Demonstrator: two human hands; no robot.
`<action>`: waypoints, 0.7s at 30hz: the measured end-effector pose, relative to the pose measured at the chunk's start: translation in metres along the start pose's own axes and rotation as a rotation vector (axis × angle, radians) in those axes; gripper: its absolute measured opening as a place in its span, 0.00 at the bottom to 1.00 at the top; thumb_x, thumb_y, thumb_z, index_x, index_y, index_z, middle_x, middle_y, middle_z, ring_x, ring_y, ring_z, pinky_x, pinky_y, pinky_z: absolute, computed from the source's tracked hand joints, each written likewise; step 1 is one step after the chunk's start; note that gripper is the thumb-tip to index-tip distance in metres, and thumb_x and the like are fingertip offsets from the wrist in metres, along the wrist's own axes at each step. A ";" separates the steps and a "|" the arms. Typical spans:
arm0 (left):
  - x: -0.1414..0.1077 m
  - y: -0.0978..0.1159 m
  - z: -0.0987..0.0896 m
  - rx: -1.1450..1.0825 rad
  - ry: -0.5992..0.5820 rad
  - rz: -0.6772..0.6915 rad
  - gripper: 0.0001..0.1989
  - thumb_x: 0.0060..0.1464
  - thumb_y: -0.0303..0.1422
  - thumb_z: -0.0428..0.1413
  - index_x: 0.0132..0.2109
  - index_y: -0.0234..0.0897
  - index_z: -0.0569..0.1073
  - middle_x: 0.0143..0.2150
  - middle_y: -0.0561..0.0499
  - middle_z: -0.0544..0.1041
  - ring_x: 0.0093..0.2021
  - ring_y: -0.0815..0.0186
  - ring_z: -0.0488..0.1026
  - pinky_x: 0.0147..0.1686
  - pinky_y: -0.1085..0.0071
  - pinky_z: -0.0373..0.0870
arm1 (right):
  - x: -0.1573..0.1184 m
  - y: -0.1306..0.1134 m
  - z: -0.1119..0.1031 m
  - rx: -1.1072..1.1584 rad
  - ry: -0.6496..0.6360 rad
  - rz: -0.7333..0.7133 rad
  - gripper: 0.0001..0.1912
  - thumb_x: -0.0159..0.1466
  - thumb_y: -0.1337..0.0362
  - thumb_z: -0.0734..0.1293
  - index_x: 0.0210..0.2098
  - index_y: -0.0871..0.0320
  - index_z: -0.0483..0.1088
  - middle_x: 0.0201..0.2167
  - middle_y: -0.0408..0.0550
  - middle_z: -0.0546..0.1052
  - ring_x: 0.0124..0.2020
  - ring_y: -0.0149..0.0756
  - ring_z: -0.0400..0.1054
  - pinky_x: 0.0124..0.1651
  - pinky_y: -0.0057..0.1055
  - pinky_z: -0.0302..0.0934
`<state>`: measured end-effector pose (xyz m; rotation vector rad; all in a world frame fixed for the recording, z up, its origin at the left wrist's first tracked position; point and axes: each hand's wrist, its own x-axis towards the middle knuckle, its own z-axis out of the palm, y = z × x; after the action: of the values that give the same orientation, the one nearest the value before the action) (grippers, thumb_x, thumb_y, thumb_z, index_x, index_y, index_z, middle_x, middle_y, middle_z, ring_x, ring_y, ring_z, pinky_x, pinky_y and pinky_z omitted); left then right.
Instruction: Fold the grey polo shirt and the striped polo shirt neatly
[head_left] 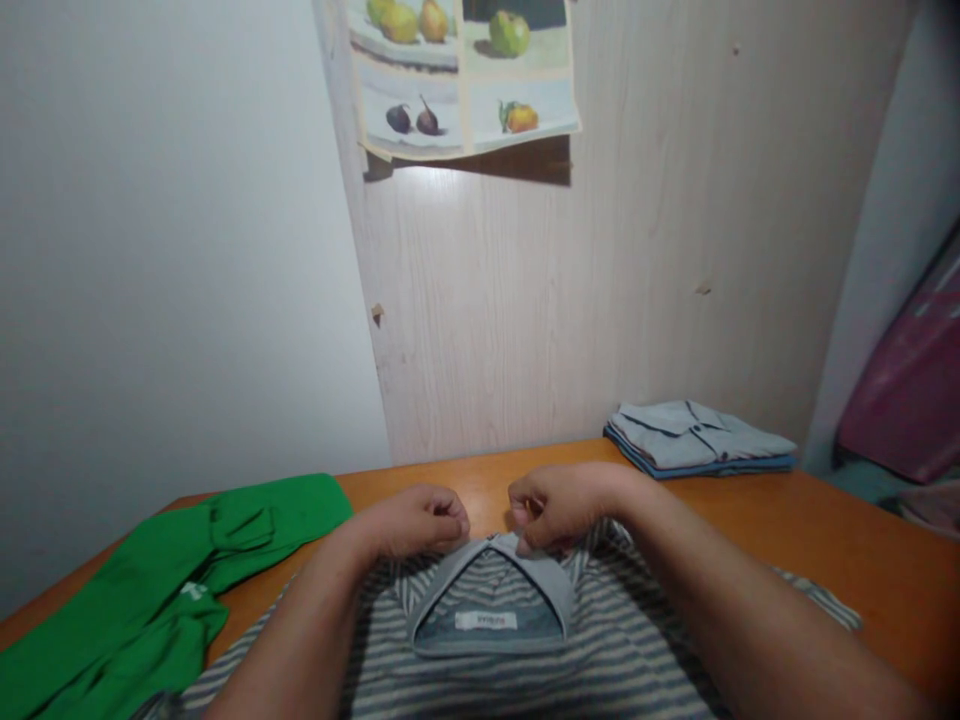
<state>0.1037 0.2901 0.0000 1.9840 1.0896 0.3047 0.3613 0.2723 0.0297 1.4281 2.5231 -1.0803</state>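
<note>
A grey-and-white striped shirt (615,610) lies spread in front of me, its grey collar (551,575) pointing away and a white label (486,621) showing inside the neck. At the collar's far left side, my left hand (427,520) is closed with its fingertips pinching the fabric. My right hand (551,505) pinches the collar's right side near its tip, fingers curled. A small gap separates the two hands. My forearms cover parts of the shirt.
Green trousers (165,560) lie on the orange-brown table (765,520) at left. Folded clothes (697,440) are stacked at the back right, near the wall (525,330). Fruit pictures (461,75) hang above. A pinkish-purple object (907,370) stands at far right.
</note>
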 end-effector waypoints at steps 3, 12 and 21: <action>-0.008 0.011 -0.004 0.108 0.017 -0.031 0.16 0.47 0.45 0.60 0.33 0.36 0.76 0.26 0.53 0.71 0.25 0.69 0.63 0.24 0.75 0.56 | -0.010 -0.008 -0.003 -0.003 0.009 0.023 0.15 0.55 0.54 0.72 0.37 0.56 0.69 0.24 0.40 0.73 0.23 0.33 0.70 0.25 0.25 0.61; -0.005 0.011 0.016 0.364 0.026 -0.188 0.12 0.34 0.38 0.65 0.27 0.41 0.72 0.19 0.57 0.70 0.21 0.67 0.64 0.22 0.73 0.53 | -0.017 -0.048 0.015 -0.387 0.002 -0.142 0.23 0.51 0.45 0.74 0.39 0.52 0.74 0.31 0.42 0.78 0.29 0.35 0.71 0.26 0.27 0.54; 0.001 -0.002 0.012 0.308 0.045 -0.149 0.06 0.38 0.35 0.59 0.28 0.39 0.75 0.22 0.55 0.72 0.23 0.67 0.65 0.23 0.73 0.54 | 0.000 -0.072 0.052 -0.747 -0.054 -0.183 0.15 0.55 0.53 0.70 0.39 0.52 0.78 0.35 0.49 0.82 0.31 0.43 0.74 0.25 0.30 0.53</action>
<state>0.1095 0.2845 -0.0095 2.1555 1.3727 0.1064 0.2911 0.2180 0.0295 0.9520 2.6082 -0.1146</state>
